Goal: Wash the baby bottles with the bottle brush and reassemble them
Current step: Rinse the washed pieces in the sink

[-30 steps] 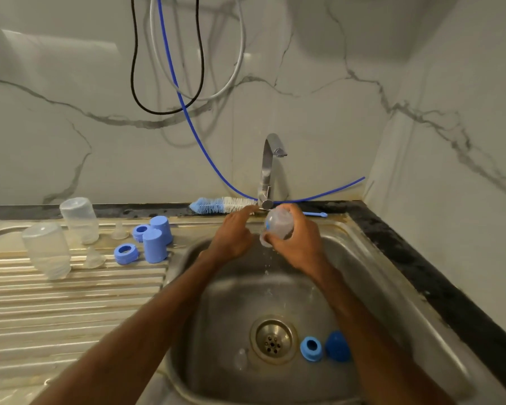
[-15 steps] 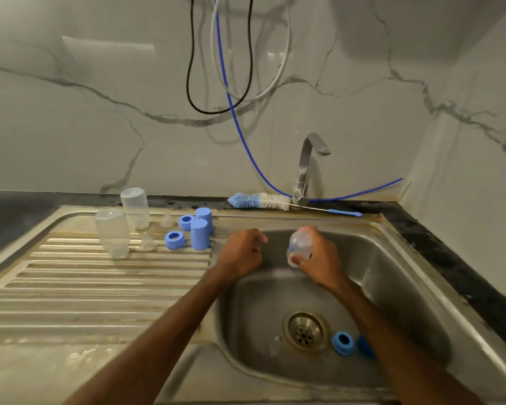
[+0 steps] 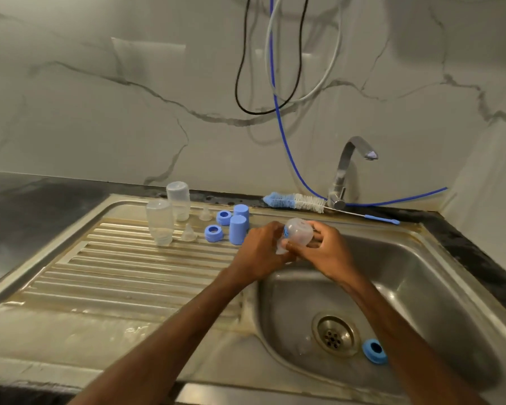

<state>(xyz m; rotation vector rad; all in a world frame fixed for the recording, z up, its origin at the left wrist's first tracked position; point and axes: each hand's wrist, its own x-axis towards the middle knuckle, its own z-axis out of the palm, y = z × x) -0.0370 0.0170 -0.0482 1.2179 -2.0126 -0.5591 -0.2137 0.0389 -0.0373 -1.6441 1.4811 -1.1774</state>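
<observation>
Standing by the counter here: the person has a clear baby bottle (image 3: 298, 235) up in both hands, in front of the tap (image 3: 345, 171) and a bit to its left, over the edge where the basin (image 3: 435, 287) meets the drainboard (image 3: 114, 273). The bottle is tilted, with the rounded end pointing up toward the tap and the other end down. The left hand (image 3: 260, 252) has its fingers curled round the lower end, and the right hand (image 3: 327, 252) is wrapped round the body with the thumb on top, so both are properly gripping it. No water is coming out of the tap. The bottle brush (image 3: 292, 201) is lying flat on the ledge right at the foot of the tap, bristles sticking out to the tap's left and its thin handle running out to the right. Further left of the tap the rest of the kit is lined up on the drainboard: two blue caps (image 3: 238, 229), then two blue rings (image 3: 214, 232), two clear teats (image 3: 189, 232), and furthest from the tap two clear bottles (image 3: 159, 222) standing upside down. Down in the basin, well in front of the tap, one more blue ring (image 3: 375, 350) sits just beside the drain (image 3: 335, 334). There is something clear on the drain's other side, but it's too faint to tell what. A blue hose (image 3: 278, 112) comes down the wall and passes behind the tap.
</observation>
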